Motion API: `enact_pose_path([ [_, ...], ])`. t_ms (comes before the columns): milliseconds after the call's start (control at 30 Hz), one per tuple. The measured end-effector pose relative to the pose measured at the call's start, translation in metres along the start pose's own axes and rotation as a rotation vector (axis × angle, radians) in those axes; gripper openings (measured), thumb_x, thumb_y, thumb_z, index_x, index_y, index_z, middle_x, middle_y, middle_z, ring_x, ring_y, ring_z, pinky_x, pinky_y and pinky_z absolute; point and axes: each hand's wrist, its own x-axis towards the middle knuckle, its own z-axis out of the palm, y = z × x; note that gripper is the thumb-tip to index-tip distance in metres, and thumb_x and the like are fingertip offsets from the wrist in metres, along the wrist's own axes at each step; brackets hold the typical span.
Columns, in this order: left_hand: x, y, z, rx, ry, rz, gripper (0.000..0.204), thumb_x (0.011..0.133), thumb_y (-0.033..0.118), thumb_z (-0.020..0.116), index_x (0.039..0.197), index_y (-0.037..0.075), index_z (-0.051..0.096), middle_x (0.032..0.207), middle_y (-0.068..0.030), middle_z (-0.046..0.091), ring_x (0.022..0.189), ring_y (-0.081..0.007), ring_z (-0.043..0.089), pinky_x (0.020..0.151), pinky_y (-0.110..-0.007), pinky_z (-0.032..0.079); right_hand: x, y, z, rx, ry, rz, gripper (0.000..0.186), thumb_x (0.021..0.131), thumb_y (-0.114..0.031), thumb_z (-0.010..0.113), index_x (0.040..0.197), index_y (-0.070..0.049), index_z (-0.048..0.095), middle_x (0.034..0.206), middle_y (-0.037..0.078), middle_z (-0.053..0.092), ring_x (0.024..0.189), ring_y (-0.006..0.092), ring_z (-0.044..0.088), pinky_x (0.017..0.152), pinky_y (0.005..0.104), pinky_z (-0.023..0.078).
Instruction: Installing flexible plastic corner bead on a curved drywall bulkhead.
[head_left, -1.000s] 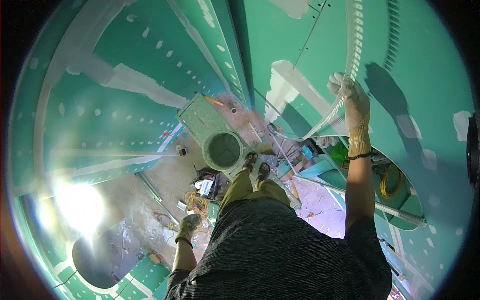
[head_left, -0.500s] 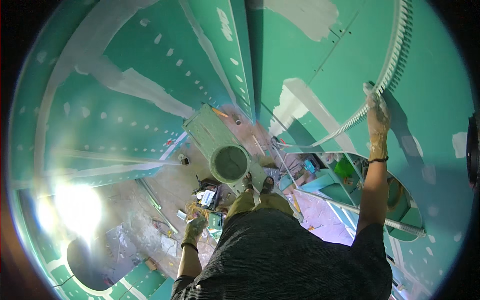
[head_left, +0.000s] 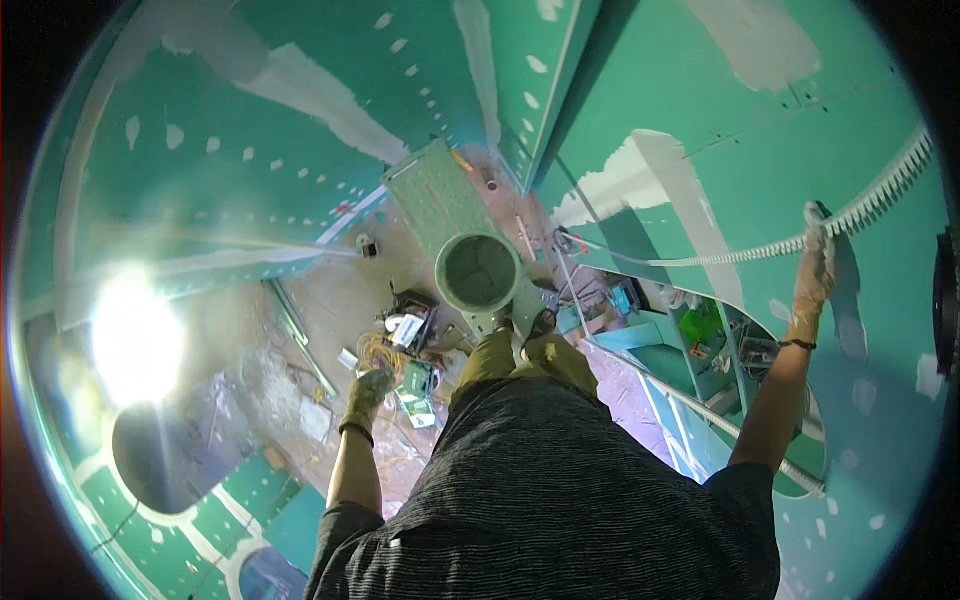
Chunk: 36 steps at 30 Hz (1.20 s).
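Note:
My gloved right hand [head_left: 818, 260] is raised at the right, closed on a long, curved, slotted white strip [head_left: 880, 190] that runs along the green board wall [head_left: 850, 120] with its pale filler patches. My gloved left hand [head_left: 368, 390] hangs low at my left side, fingers curled; what it holds, if anything, is hidden. My feet stand on a narrow green platform [head_left: 430, 180], just behind a round bucket [head_left: 441, 270] that has grey-green residue inside.
Far below lie a floor [head_left: 310, 370] with tools and yellow cords [head_left: 375, 350], and long rails [head_left: 295, 330]. A cut-out [head_left: 700, 330] in the right wall shows shelves and items, crossed by a long pale bar [head_left: 690, 410]. A bright lamp [head_left: 135, 335] glares at left.
My right hand has moved rightward in the view, and the white strip now curves lower and farther right. The view has shifted slightly; my left hand still hangs low.

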Motion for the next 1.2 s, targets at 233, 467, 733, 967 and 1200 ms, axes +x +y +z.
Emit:
enact_pose_path([
  [233,-0.019,-0.010,-0.009,-0.071,0.067,-0.012,0.027,0.101,0.020,0.070,0.119,0.000,0.074,0.113,-0.0068,0.077,0.103,-0.0159,0.071,0.090,-0.032,0.057,0.018,0.073,-0.053,2.763,-0.307,1.193,0.054,0.112,-0.036,0.040,0.152,-0.001,0.052,0.159,0.010,0.051,0.149,0.0235,0.045,0.124,0.0375,0.033],
  [467,-0.034,-0.013,0.004,-0.002,0.107,0.093,0.033,0.099,0.016,0.070,0.124,-0.005,0.070,0.117,-0.0128,0.075,0.104,-0.0212,0.073,0.093,-0.034,0.058,0.011,0.051,-0.052,2.750,-0.156,1.209,0.048,0.112,-0.029,0.046,0.147,0.001,0.056,0.153,0.014,0.056,0.141,0.0256,0.053,0.120,0.0388,0.038],
  [733,-0.053,-0.009,0.033,-0.054,0.088,0.085,0.029,0.100,0.014,0.066,0.121,-0.005,0.073,0.112,-0.0114,0.077,0.101,-0.0194,0.071,0.093,-0.034,0.056,0.007,0.047,-0.062,2.658,0.284,1.187,0.043,0.111,-0.030,0.052,0.137,0.002,0.065,0.141,0.016,0.066,0.123,0.0250,0.064,0.104,0.0382,0.051],
  [967,-0.044,-0.012,0.040,0.612,0.157,0.596,0.031,0.102,0.020,0.064,0.125,0.000,0.073,0.112,-0.0077,0.078,0.094,-0.0165,0.073,0.082,-0.031,0.058,0.010,0.014,-0.077,2.539,0.206,1.251,0.037,0.109,-0.025,0.056,0.133,0.001,0.067,0.134,0.015,0.070,0.117,0.0261,0.068,0.096,0.0393,0.056],
  [1200,-0.054,0.027,0.048,0.153,0.158,-0.021,0.032,0.098,0.031,0.072,0.120,0.008,0.076,0.109,-0.0027,0.078,0.094,-0.0125,0.070,0.077,-0.030,0.054,0.000,-0.011,-0.079,2.958,0.177,1.538,0.033,0.108,-0.018,0.056,0.133,0.001,0.065,0.134,0.016,0.069,0.118,0.0257,0.067,0.103,0.0430,0.053],
])
